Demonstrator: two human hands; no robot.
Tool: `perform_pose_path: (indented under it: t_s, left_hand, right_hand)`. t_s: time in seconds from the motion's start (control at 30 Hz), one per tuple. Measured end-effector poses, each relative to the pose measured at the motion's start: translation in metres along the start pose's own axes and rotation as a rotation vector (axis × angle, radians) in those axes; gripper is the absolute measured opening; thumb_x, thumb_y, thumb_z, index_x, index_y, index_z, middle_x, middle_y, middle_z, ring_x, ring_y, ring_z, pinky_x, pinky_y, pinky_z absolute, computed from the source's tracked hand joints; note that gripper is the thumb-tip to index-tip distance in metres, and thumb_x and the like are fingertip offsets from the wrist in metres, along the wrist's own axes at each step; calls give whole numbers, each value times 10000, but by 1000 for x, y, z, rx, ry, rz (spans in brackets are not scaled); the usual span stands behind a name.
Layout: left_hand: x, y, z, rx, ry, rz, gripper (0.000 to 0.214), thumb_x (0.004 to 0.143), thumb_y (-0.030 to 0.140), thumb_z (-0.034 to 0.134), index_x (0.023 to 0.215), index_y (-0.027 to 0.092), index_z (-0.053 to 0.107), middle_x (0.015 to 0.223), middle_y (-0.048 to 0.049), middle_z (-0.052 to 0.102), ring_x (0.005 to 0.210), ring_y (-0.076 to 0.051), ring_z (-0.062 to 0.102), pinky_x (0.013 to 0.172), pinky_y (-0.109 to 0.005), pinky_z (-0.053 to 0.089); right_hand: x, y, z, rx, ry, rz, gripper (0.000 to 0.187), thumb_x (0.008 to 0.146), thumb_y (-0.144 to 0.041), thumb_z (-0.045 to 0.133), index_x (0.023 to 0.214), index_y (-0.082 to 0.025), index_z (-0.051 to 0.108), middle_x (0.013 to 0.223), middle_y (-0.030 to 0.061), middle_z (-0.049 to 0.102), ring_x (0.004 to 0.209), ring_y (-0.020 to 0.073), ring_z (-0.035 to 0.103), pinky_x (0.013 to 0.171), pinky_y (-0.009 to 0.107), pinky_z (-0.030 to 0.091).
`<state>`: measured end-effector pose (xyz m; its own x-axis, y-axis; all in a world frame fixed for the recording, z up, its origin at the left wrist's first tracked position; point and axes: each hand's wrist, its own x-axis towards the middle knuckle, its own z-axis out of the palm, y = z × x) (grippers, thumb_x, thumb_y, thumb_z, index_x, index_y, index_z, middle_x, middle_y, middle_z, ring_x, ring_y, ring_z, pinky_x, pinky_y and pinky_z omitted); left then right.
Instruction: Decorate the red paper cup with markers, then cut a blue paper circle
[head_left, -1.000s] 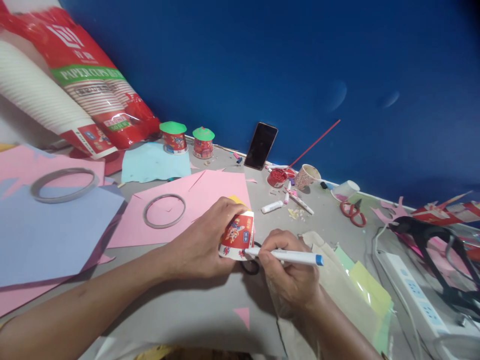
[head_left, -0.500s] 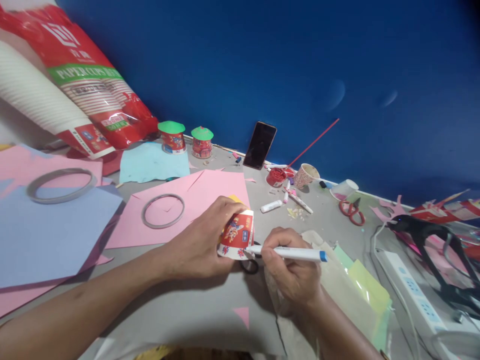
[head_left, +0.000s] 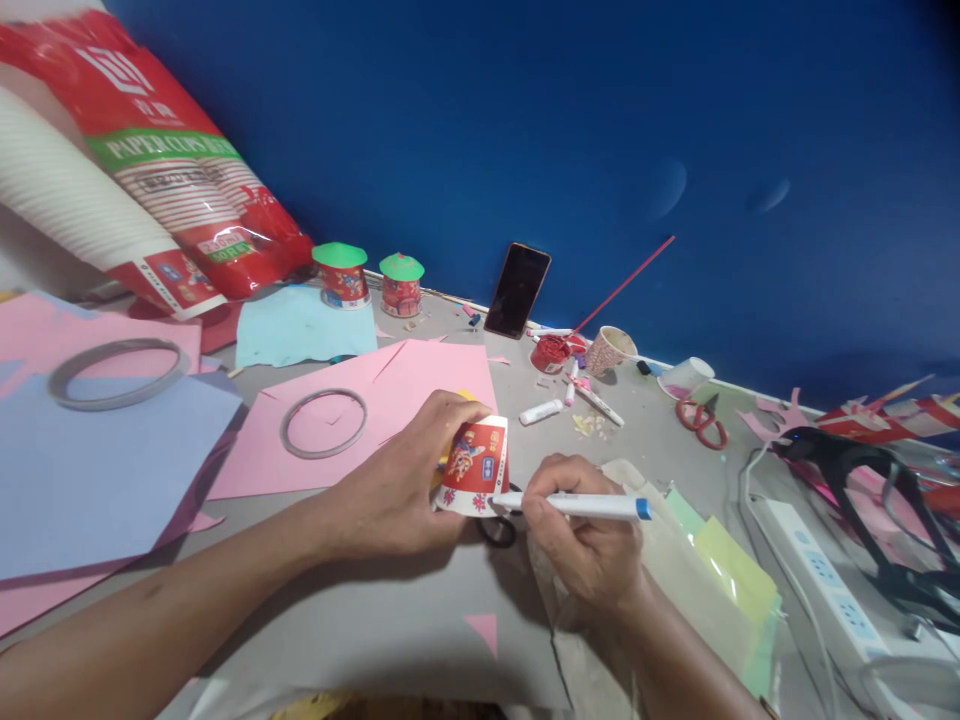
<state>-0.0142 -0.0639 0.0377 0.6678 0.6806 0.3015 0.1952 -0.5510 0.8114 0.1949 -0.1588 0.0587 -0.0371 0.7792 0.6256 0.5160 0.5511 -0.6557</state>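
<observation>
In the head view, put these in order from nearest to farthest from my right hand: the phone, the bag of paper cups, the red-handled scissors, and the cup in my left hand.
1. Cup: just left of the right hand, held in the left hand.
2. Red-handled scissors: ahead, to the right.
3. Phone: farther ahead, slightly left.
4. Bag of paper cups: far left.

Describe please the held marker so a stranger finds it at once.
Below the blue backdrop, find the grey table. There the right hand holds a white, blue-ended marker, pointed at the cup in the left hand. Other markers lie loose; this one alone is held.
</observation>
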Motion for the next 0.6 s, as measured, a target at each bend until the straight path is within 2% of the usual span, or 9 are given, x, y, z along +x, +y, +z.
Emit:
perform_pose_path:
  t_s: [0.33, 0.6]
  left_hand:
    - [0, 2, 1, -14, -8, -10, 749, 767, 396, 874, 1435, 234, 576, 1378, -124, 644, 1245, -347, 660, 1036, -472, 595]
    - [-1, 1, 1, -13, -28, -9, 752, 771, 372, 860, 1446, 244, 555, 1397, -125, 640, 1263, -349, 652, 1038, -473, 589]
  right_hand:
    - [-3, 2, 1, -19, -60, 45, 159, 976, -183, 664, 824, -230, 674, 658, -12, 690, 508, 132, 596, 504, 239, 480]
    - [-1, 0, 0, 10, -56, 41, 162, 952, -130, 667, 827, -233, 656, 653, -27, 682, 502, 122, 595, 507, 227, 458]
